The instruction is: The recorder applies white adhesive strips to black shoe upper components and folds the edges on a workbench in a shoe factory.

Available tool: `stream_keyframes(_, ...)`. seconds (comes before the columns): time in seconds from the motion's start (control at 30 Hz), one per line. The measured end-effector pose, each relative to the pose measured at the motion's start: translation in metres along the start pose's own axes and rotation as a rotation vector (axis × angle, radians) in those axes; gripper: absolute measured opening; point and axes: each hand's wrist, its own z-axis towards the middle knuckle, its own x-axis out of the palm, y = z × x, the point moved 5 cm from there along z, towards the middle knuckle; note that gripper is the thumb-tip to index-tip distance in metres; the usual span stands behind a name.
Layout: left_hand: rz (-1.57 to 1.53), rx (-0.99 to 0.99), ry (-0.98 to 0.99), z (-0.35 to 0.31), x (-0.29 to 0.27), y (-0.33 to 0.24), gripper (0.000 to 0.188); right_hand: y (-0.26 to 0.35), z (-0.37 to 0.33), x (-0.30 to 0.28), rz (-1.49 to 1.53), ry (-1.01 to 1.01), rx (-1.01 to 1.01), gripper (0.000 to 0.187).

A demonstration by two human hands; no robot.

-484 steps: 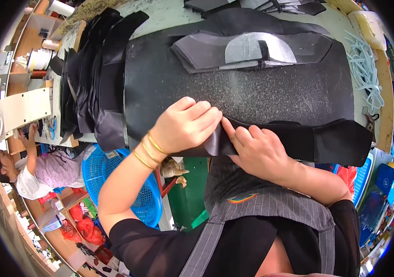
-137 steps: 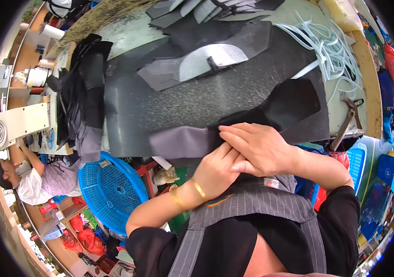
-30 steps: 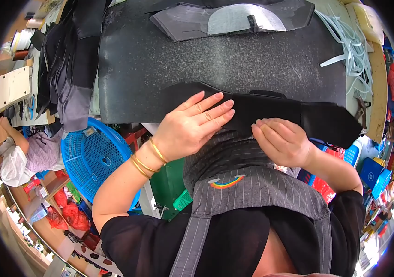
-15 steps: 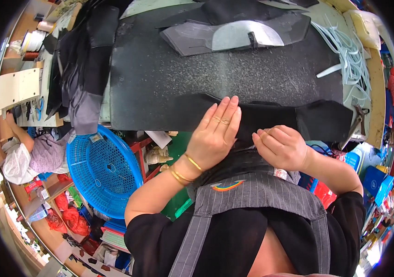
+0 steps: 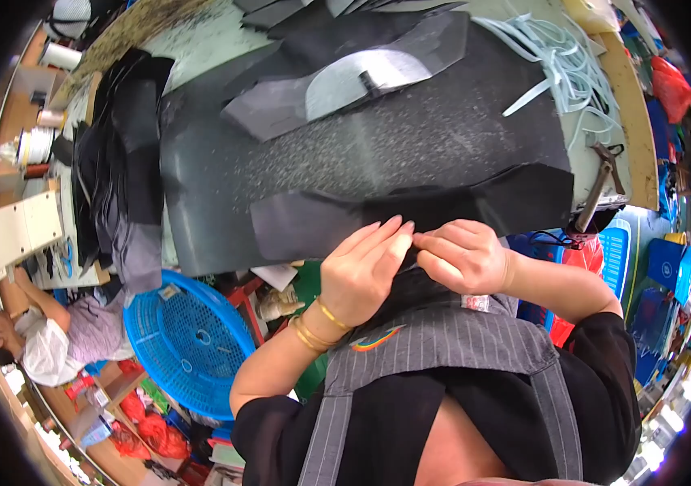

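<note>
A long black sheet piece, leather-like with a greyer left end, lies along the near edge of the dark work board. Over its near edge my left hand rests with its fingers stretched out side by side, tips touching the piece; its thumb is hidden. Close against those fingertips, my right hand is closed in a pinch at the same edge, its fingers curled. What lies between the right fingertips is mostly covered, apparently the edge of the piece.
Farther back lie grey-black pieces with a silvery half-round plate. Pale blue strips and pincers are at right. A stack of black pieces hangs at left above a blue basket. Another person sits at far left.
My hands have come together, the right moving left to meet the left fingertips. More of the black piece's grey left end shows. The whole view has shifted and tilted.
</note>
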Motion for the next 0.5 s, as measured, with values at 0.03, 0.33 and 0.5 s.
stream_keyframes(0.03,0.097,0.02,0.052,0.001,-0.002,-0.004,0.012,-0.004,-0.007,-0.004,0.035,0.01,0.073,0.029)
stream_keyframes(0.33,0.606,0.263,0.094,0.017,0.026,-0.034,0.019,-0.047,-0.061,-0.025,-0.078,0.369,0.354,0.075)
stream_keyframes(0.5,0.372,0.067,-0.064,0.017,-0.007,-0.004,0.016,-0.116,-0.086,-0.077,-0.123,-0.015,0.622,0.026)
